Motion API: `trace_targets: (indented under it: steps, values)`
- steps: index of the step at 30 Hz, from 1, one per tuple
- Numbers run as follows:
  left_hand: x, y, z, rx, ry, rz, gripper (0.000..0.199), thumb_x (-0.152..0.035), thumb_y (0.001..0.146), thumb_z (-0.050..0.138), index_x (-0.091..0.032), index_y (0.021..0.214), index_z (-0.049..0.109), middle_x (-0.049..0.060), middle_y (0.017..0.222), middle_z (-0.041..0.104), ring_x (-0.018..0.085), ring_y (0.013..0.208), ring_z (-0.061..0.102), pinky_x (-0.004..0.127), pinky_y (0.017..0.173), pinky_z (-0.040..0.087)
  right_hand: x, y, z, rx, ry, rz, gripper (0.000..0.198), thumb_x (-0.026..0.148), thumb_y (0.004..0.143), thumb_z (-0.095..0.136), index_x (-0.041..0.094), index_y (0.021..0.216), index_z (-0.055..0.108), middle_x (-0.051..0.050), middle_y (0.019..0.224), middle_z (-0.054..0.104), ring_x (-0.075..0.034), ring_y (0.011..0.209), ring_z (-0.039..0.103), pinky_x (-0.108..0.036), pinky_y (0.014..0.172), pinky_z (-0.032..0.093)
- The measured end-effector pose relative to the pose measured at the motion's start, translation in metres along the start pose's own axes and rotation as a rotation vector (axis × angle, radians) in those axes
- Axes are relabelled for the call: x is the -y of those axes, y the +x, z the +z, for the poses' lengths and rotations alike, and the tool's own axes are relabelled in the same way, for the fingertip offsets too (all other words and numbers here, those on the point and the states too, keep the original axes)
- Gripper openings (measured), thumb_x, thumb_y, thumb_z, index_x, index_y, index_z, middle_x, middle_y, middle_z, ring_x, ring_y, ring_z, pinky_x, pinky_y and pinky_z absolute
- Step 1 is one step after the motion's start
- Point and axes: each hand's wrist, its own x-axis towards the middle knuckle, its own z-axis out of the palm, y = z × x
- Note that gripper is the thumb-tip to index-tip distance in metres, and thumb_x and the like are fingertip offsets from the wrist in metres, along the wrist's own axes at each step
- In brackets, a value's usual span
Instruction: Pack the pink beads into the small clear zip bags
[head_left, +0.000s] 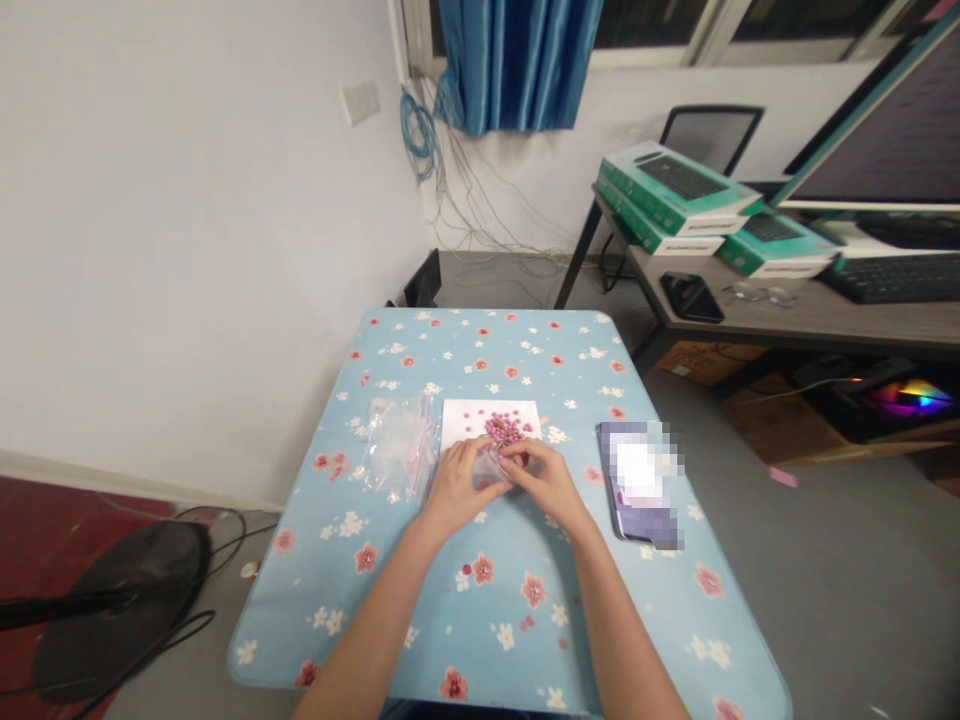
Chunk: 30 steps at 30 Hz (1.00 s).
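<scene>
Well inside the table rim [480, 311], hands [454, 478] meet beside pink beads [505, 428].

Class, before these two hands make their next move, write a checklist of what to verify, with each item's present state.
1. Pink pile on the white sheet: ok.
2. Pieces gathered together: not ok, several lie loose around the pile.
3. Left hand and right hand beside the pile: ok.
4. Firm pinch: cannot tell, the fingers hide it.
5. Phone apart from the hands: ok.
</scene>
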Motion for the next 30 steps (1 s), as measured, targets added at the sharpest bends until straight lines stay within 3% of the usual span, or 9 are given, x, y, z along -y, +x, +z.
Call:
trace_targets:
  steps: [5,8,14,19,30]
  values:
    - [-0.001,0.001,-0.001,0.001,0.002,0.001,0.056,-0.031,0.072,0.073,-0.025,0.120,0.045,0.006,0.119,0.059,0.024,0.110,0.054,0.043,0.095,0.042,0.001,0.000,0.001,-0.009,-0.003,-0.002,0.015,0.032,0.079,0.061,0.021,0.085,0.069,-0.003,0.076,0.064,-0.016,0.069,0.053,-0.031,0.069,0.043]
    - [-0.002,0.001,-0.002,0.002,0.003,-0.001,0.056,-0.032,0.071,0.073,-0.025,0.119,0.046,0.006,0.118,0.059,0.024,0.109,0.055,0.043,0.094,0.043,-0.001,0.001,-0.001,-0.089,-0.051,-0.004,0.019,0.033,0.079,0.060,0.020,0.091,0.069,-0.002,0.072,0.061,-0.016,0.067,0.053,-0.030,0.067,0.043]
    - [-0.003,0.001,-0.002,0.000,0.009,0.008,0.057,-0.030,0.071,0.074,-0.024,0.120,0.045,0.005,0.118,0.059,0.023,0.109,0.055,0.041,0.094,0.043,-0.008,0.002,-0.007,-0.273,-0.460,0.067,0.026,0.034,0.084,0.053,0.019,0.097,0.068,-0.002,0.070,0.060,-0.018,0.069,0.054,-0.031,0.070,0.035]
    - [-0.003,0.001,-0.002,0.003,0.017,0.008,0.056,-0.030,0.071,0.073,-0.024,0.119,0.046,0.005,0.119,0.059,0.023,0.109,0.054,0.040,0.095,0.043,-0.012,0.003,-0.005,-0.269,-0.616,0.081,0.027,0.034,0.087,0.048,0.020,0.097,0.068,-0.003,0.073,0.062,-0.019,0.074,0.054,-0.032,0.074,0.029]
    - [-0.002,0.000,-0.001,0.003,0.010,0.007,0.057,-0.030,0.071,0.073,-0.025,0.120,0.046,0.005,0.120,0.059,0.023,0.110,0.054,0.041,0.095,0.042,-0.018,0.005,-0.001,-0.262,-0.629,0.086,0.025,0.032,0.088,0.047,0.021,0.094,0.069,-0.003,0.075,0.064,-0.019,0.077,0.055,-0.031,0.074,0.027]
